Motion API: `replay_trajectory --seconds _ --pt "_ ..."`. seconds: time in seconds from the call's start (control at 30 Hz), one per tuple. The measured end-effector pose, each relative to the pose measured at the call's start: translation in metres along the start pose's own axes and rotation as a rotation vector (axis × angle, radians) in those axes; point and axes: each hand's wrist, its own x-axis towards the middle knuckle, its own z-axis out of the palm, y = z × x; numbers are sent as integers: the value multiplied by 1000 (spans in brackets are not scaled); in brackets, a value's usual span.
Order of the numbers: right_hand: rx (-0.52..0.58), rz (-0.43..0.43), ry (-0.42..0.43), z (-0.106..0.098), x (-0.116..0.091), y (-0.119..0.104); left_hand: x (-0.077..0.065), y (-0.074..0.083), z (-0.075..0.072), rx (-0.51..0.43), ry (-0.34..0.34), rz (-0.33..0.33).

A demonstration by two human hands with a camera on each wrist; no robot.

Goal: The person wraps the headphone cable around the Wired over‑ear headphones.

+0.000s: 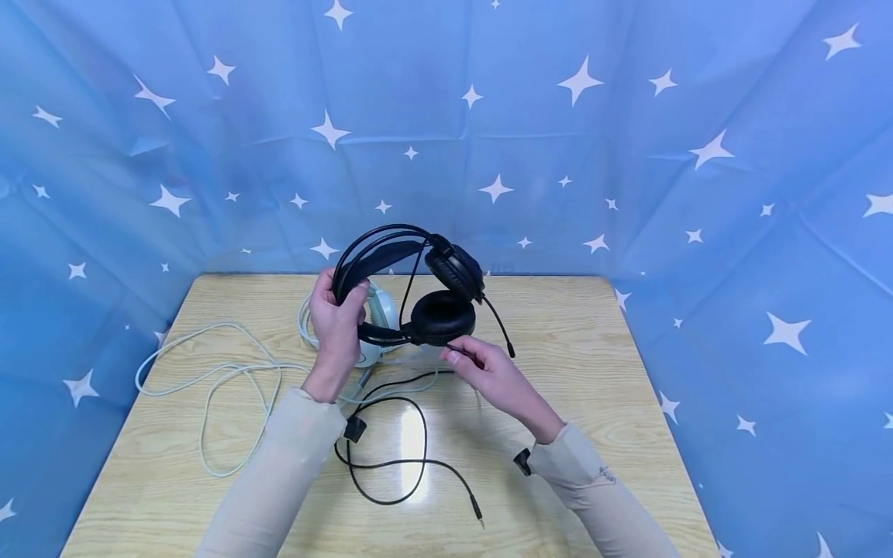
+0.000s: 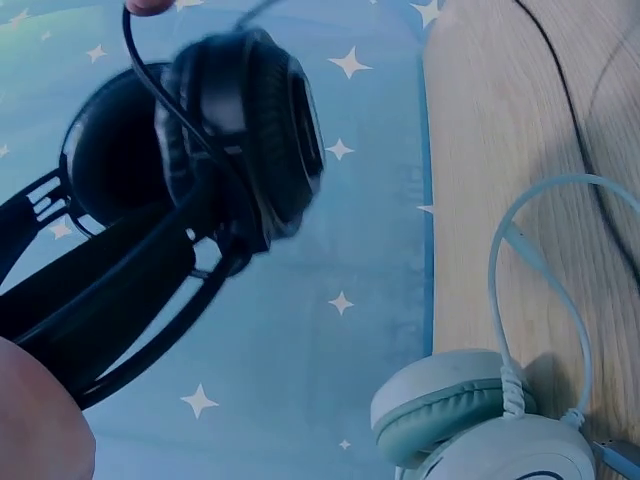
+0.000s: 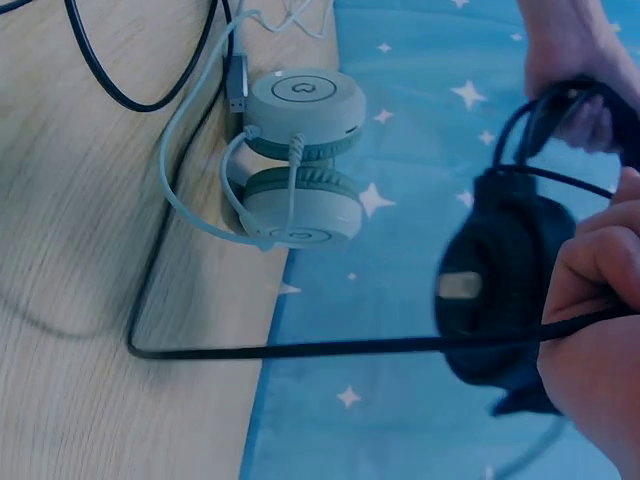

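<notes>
A black headset [image 1: 425,287] with a boom microphone [image 1: 504,332] is held up above the far part of the wooden table [image 1: 593,372]. My left hand [image 1: 338,306] grips its headband from the left. My right hand [image 1: 456,353] pinches the headset's black cable [image 1: 391,465] just under the lower ear cup. In the right wrist view the curled fingers [image 3: 590,280] hold that cable [image 3: 330,348] beside the blurred black ear cup [image 3: 500,290]. The left wrist view shows both black ear cups [image 2: 240,130] close up.
A pale green-white headset [image 1: 380,314] lies on the table behind my left hand, also in the wrist views [image 3: 300,150] [image 2: 480,420]. Its pale cable [image 1: 209,372] loops over the table's left side. The black cable's jack plug [image 1: 477,518] lies near the front edge. Blue starred cloth [image 1: 698,155] surrounds the table.
</notes>
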Motion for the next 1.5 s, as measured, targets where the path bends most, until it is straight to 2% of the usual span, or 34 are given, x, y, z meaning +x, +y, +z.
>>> replay_trajectory --seconds 0.13,0.33,0.43,0.63,0.73,0.9,1.13,1.27,1.4,1.5 --pt "101 -26 12 -6 -2 -3 0 0 -4 46 2 3" --pt "132 -52 16 -14 -8 -6 3 0 -9 79 13 52" --pt "113 -47 11 -18 -13 -7 3 0 -12 109 26 88" --pt "-13 -34 21 -34 -23 -9 4 1 -16 157 63 154" --pt "-58 -25 32 -43 -25 -9 5 3 -17 171 54 176" --pt "-67 -33 53 -56 -27 -7 7 4 -19 194 31 199" --pt "-85 -17 53 -65 -31 -2 8 2 -22 256 3 262" --pt "-207 -41 138 -70 -31 0 8 1 -23 312 2 275" --pt "-425 -181 281 -77 -31 3 6 -1 -22 367 7 274" --pt "-545 -301 356 -86 -31 4 5 -2 -22 424 3 278"
